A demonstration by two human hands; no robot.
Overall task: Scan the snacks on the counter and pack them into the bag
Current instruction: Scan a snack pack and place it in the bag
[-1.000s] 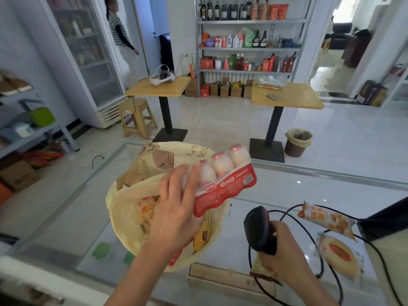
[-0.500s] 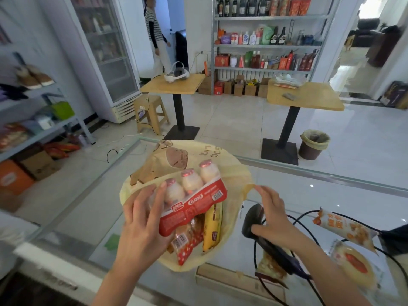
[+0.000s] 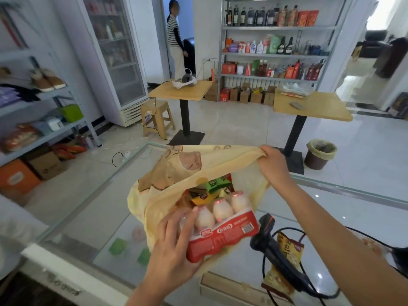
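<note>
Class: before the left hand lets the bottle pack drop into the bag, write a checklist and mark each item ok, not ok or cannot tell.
1. Mouth of bag held open by right hand: ok.
2. Grip of left hand on bottle pack: ok.
3. Pack partly inside the opening: ok.
4. Room beneath it among packed snacks: cannot tell.
5. Clearance: scanner lies on counter, outside bag: ok.

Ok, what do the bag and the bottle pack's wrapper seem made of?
The bag: probably thin plastic film, matte yellow, translucent, crumpling where the right hand pulls its rim. The bottle pack: glossy red shrink-wrap catching light, over pale, likely plastic bottles.
</note>
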